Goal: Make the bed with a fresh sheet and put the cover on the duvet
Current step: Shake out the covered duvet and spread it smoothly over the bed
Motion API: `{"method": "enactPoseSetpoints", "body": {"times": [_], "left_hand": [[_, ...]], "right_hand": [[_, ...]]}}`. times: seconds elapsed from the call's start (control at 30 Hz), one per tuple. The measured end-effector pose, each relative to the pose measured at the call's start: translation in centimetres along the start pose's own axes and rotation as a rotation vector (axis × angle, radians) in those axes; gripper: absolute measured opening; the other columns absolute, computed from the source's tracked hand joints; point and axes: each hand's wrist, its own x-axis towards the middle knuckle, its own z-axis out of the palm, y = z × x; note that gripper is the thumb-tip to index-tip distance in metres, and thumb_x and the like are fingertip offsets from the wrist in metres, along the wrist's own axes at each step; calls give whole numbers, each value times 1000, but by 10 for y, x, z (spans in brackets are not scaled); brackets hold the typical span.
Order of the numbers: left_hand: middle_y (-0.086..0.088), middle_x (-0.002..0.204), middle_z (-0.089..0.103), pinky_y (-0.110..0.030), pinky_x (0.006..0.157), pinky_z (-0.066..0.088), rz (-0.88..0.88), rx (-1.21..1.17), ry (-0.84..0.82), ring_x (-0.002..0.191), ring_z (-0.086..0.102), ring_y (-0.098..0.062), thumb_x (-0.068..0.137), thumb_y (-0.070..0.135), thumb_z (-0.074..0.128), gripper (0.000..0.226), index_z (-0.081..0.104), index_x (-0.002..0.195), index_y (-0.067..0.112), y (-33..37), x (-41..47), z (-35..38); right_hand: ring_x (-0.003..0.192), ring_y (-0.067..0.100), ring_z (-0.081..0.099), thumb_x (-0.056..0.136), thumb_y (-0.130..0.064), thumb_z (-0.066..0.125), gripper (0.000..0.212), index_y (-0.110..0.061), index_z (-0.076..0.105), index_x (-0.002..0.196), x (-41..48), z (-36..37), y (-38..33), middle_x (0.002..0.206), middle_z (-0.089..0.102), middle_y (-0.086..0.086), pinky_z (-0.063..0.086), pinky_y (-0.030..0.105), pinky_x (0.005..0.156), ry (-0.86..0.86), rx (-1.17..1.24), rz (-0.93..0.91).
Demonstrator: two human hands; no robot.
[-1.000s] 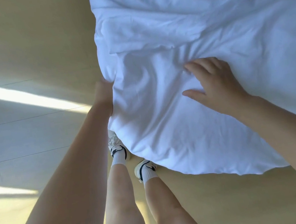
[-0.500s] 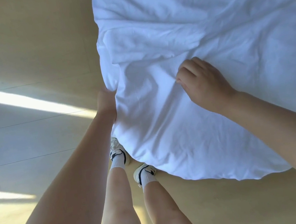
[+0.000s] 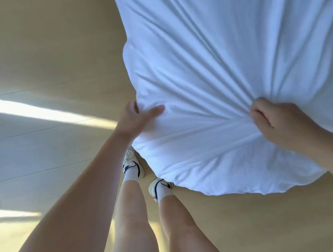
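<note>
since the earlier frames the right hand (image 3: 277,118) has gone from lying flat on the cloth to a tight fist. it has dragged a bunch of fabric back toward the near edge, so long pleats now fan out from it. the left hand (image 3: 138,116) has brought its thumb over the top of the side edge; its fingers are hidden beneath, so it reads as a pinch on that edge. the white duvet (image 3: 214,48) fills the upper right of the view, its rounded near corner hanging out over the pale floor (image 3: 39,47) just above the shoes (image 3: 133,166). whether the cloth being held is the cover alone or cover and filling together i cannot tell. the step looks like seating the cover on this corner. to do it well, keep both grips firm and pull evenly toward the body rather than to one side. then shake so the pleats run out flat, keeping the corner off the floor.
</note>
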Motion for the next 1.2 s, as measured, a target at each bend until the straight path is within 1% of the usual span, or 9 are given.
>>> {"method": "enactPoseSetpoints", "body": {"times": [0.2, 0.37, 0.43, 0.63, 0.73, 0.87, 0.97, 1.07, 1.2], "left_hand": [[4, 121, 62, -39, 97, 48, -105, 43, -183, 105, 61, -13, 50, 66, 71, 92, 53, 127, 19, -24, 39, 6], [19, 110, 65, -20, 96, 41, -138, -96, -514, 108, 60, -4, 81, 72, 46, 51, 58, 116, 38, -63, 27, 19], [18, 103, 68, -4, 85, 41, -92, -209, -425, 106, 61, -9, 77, 67, 57, 51, 65, 113, 33, -70, 1, 9], [-9, 85, 74, -26, 65, 56, -303, -365, -514, 76, 72, -19, 24, 28, 92, 59, 78, 77, 8, -86, -38, -74], [-12, 104, 70, -31, 78, 55, -519, -205, -368, 91, 69, -22, 53, 31, 82, 53, 72, 100, 9, -83, -24, -44], [-6, 100, 63, -31, 74, 46, -435, 34, -178, 92, 60, -25, 77, 53, 67, 55, 62, 107, 7, -101, -20, 12], [-3, 112, 66, -41, 97, 47, -330, -4, -197, 106, 62, -25, 55, 60, 65, 72, 62, 110, 14, -113, -36, 19], [7, 115, 67, -37, 95, 48, -265, 34, -345, 107, 62, -13, 48, 62, 70, 82, 61, 120, 26, -114, -42, 7], [18, 101, 71, -15, 69, 50, -215, 33, -439, 91, 65, 3, 60, 36, 83, 62, 60, 118, 32, -111, -50, -3]], "right_hand": [[65, 36, 61, 93, -15, 55, 18, 0, 54, 83, 8, 49, 0, 62, 60, 12, 35, 40, 77, 8, -57, 34], [59, 33, 57, 90, -26, 40, 31, -1, 53, 80, 5, 65, 5, 59, 53, 3, 37, 40, 77, 184, -49, 35], [61, 34, 56, 89, -22, 43, 25, -1, 53, 81, 5, 67, 0, 62, 53, 5, 33, 38, 77, 222, -39, 52], [89, 42, 58, 86, -28, 45, 39, 1, 61, 107, -16, 83, -24, 98, 61, 20, 34, 43, 87, 222, -115, -91], [109, 45, 55, 82, -44, 51, 61, 0, 56, 125, -34, 95, -23, 118, 56, 26, 38, 56, 98, 164, -215, -127], [127, 35, 36, 47, -56, 82, 103, -14, 42, 132, -56, 107, -17, 138, 35, 20, 33, 69, 94, 78, -398, -363], [119, 32, 50, 62, -36, 84, 66, -6, 63, 117, -54, 112, -11, 128, 52, 17, 40, 63, 92, 92, -467, -524], [83, 27, 68, 79, -10, 67, 6, -5, 71, 79, -47, 111, -12, 83, 68, 10, 48, 47, 87, 219, -445, -612], [51, 25, 53, 87, -16, 60, 33, -10, 53, 55, -38, 99, -25, 55, 51, 7, 39, 35, 60, 279, -353, -577]]}}
